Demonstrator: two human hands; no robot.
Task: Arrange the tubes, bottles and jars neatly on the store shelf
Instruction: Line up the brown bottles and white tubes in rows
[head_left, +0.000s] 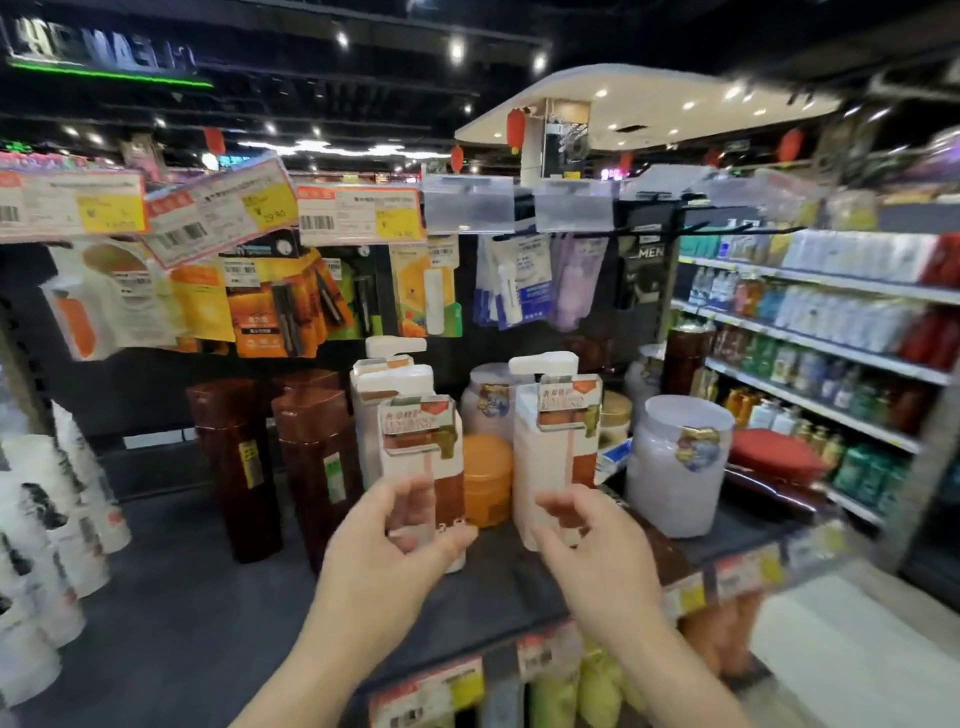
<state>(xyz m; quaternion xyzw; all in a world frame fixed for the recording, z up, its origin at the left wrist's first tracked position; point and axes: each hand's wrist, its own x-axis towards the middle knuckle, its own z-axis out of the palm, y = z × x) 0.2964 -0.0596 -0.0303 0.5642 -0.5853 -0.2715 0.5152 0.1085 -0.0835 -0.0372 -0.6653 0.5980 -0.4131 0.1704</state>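
Dark ceiling (311, 93) dotted with spotlights. Red lanterns (516, 129) hung by a white lit canopy (649, 98). Stocked aisle shelving (831, 332) seen at right; price tags (358, 214) clipped above.

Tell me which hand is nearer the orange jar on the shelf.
Left. The left hand holds a pump bottle right beside the orange jar; the right hand is at the other pump bottle, slightly farther right.

Price tags (358, 214) in pink and yellow are hanging along the rail overhead, with carded packets (270, 306) dangling from hooks beneath them. Red lanterns (515, 129) are hanging from the ceiling farther back, and ceiling spotlights (456, 49) are glowing. A green-lit sign (104, 54) is showing at the upper left, blurred.
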